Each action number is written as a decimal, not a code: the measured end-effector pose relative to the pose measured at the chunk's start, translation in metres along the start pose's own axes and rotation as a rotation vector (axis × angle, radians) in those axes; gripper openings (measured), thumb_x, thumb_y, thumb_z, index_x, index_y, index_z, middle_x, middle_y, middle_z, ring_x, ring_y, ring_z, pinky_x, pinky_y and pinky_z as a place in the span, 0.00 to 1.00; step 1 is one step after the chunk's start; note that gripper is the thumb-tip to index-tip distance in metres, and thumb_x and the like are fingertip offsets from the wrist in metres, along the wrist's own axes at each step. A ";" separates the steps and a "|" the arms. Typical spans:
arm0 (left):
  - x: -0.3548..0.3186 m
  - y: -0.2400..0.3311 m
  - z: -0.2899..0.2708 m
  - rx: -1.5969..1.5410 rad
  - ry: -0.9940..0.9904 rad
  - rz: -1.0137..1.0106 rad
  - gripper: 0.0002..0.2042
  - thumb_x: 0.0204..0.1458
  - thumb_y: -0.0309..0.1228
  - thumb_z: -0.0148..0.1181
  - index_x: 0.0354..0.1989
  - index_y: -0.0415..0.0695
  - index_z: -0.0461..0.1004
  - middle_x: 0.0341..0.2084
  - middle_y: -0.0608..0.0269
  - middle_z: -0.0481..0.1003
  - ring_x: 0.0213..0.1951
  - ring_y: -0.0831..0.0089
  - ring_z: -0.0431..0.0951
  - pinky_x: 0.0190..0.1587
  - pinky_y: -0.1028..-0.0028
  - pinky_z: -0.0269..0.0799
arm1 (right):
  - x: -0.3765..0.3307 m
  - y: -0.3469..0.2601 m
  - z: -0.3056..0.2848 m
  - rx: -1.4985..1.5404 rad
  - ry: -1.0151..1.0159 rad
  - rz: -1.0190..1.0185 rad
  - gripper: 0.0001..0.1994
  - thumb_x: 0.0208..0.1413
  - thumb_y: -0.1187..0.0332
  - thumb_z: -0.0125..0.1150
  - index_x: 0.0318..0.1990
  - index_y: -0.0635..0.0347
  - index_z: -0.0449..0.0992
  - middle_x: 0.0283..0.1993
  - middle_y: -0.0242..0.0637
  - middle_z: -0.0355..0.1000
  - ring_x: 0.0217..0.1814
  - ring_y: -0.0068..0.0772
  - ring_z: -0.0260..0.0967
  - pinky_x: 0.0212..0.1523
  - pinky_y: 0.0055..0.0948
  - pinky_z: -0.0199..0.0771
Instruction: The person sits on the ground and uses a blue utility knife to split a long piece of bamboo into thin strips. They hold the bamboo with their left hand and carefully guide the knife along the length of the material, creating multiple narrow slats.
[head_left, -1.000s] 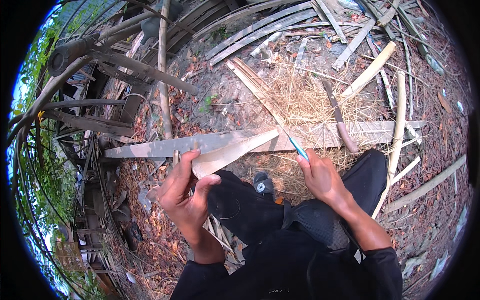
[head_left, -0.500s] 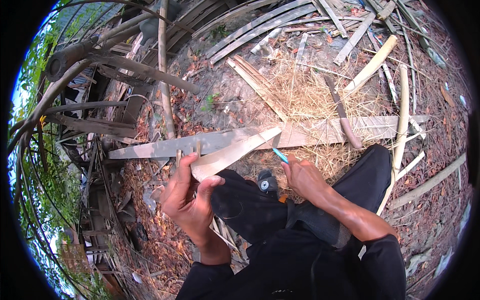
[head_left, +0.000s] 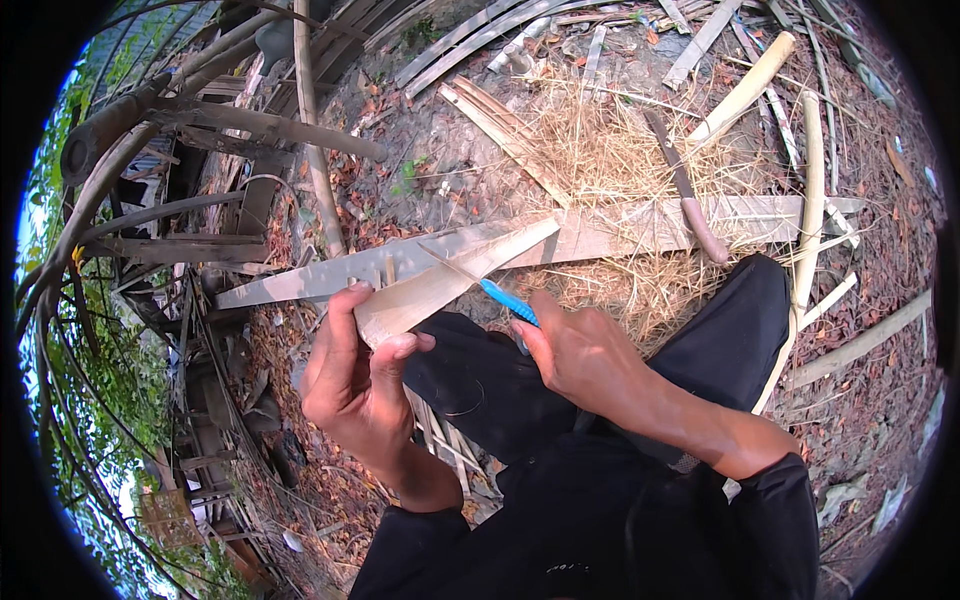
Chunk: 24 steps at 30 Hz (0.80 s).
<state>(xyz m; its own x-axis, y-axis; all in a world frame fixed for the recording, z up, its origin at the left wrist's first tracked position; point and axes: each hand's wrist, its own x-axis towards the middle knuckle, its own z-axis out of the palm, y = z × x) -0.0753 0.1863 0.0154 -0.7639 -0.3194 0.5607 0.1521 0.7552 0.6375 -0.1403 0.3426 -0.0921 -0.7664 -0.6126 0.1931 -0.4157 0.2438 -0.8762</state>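
Note:
My left hand grips the wide end of a pale, flat, tapering piece of wood, thumb on the near edge and fingers on the far one. Its narrow end points up and to the right, in front of a long plank. In my right hand is a knife with a blue handle. The thin blade lies across the pale piece at about its middle, pointing up and to the left. My right fingers are wrapped round the handle, partly hiding it.
A long grey plank lies on the ground ahead of my knees. On it rests a machete with a brown handle, among straw-like shavings. Peeled poles lie at the right; a rough wooden frame stands at the left.
My right hand and the knife have moved left along the pale piece, so the blade now crosses its middle. My left hand has shifted slightly left with the piece.

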 end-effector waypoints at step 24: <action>-0.006 -0.002 -0.002 0.060 0.034 -0.049 0.15 0.62 0.27 0.51 0.54 0.33 0.70 0.32 0.55 0.76 0.24 0.76 0.77 0.27 0.78 0.75 | 0.018 0.050 0.032 0.153 -0.048 0.120 0.14 0.66 0.61 0.48 0.39 0.65 0.66 0.12 0.48 0.64 0.14 0.53 0.66 0.17 0.45 0.63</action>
<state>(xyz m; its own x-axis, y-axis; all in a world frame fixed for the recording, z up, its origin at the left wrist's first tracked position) -0.0697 0.1862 0.0115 -0.7478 -0.3753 0.5477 0.0764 0.7708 0.6324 -0.1590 0.3197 -0.1471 -0.7803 -0.6220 0.0655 -0.2406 0.2019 -0.9494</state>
